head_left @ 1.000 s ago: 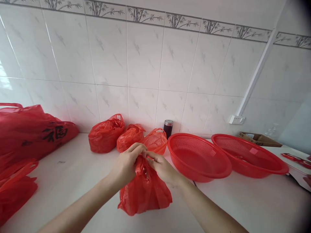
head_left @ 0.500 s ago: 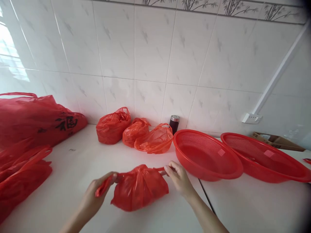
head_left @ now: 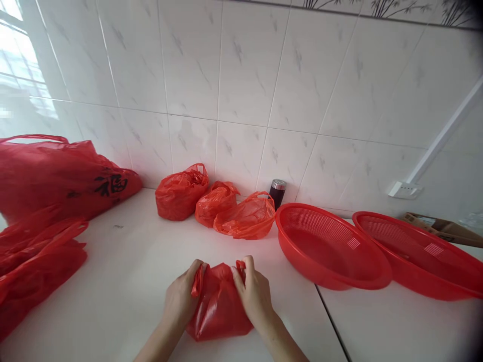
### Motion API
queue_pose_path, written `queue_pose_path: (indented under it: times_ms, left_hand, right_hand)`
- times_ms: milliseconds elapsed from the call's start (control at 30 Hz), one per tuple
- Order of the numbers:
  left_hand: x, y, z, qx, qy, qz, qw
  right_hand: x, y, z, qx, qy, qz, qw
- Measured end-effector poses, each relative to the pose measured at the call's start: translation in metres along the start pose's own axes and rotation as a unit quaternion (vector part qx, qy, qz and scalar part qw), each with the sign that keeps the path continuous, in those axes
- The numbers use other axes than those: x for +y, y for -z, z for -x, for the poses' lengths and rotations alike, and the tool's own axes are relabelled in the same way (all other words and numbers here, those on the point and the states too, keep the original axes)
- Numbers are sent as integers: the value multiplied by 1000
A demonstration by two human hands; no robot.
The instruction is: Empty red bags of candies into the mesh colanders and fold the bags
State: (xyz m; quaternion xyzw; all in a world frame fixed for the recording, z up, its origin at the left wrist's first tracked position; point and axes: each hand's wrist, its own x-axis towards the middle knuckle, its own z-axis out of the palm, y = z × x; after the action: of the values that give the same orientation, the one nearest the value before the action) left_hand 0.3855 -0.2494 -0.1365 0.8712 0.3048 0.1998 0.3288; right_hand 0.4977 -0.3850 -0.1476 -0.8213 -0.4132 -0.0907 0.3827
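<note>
A small filled red plastic bag [head_left: 219, 306] rests on the white counter [head_left: 124, 281] in front of me. My left hand [head_left: 181, 299] pinches the bag's left handle, fingers closed around it. My right hand [head_left: 254, 292] grips the right handle the same way. Both hands sit close together at the top of the bag, one on each side.
Three more tied red bags [head_left: 181, 192] [head_left: 216, 202] [head_left: 247, 217] lie by the tiled wall, beside a dark jar [head_left: 277, 191]. Two red colander baskets [head_left: 332, 249] [head_left: 422, 259] stand at the right. Large red bags [head_left: 56, 176] [head_left: 33, 266] fill the left. A cardboard box [head_left: 441, 227] sits far right.
The hands first held the handles together above the bag, then pulled them wide apart, and now have come back close at the bag's top. The view has tilted downward.
</note>
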Motion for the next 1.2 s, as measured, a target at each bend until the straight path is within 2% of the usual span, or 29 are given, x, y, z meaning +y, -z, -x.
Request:
queue_pose_path:
  times_ms: [133,267,500,667,833,967,1100,1200]
  left_hand:
    - [-11,7,-7,-19,-12,-52,998]
    - [-14,7,-18,-30,-33,-90,995]
    - [-23,-8,-43,-37,-49,-157,986]
    - [-28,-16,-49,-37,-50,-170,983]
    - [-29,-14,-47,-33,-79,-125,988]
    - [-15,-8,-42,-33,-120,-28,992]
    - [5,-7,-34,-65,-83,71,992]
    - [15,-10,-29,-59,-44,103,992]
  right_hand:
    - [15,5,-10,-11,-1,14,1000]
    - [30,4,-26,-10,-36,49,998]
    - [49,-13,-35,-29,-95,87,991]
    - [52,-19,-37,-36,-103,107,988]
    - [54,-22,-37,-17,-100,98,990]
    - [54,-18,-32,26,-82,55,995]
    - [53,-12,-26,82,-72,16,994]
    - [53,-11,-24,110,-86,10,990]
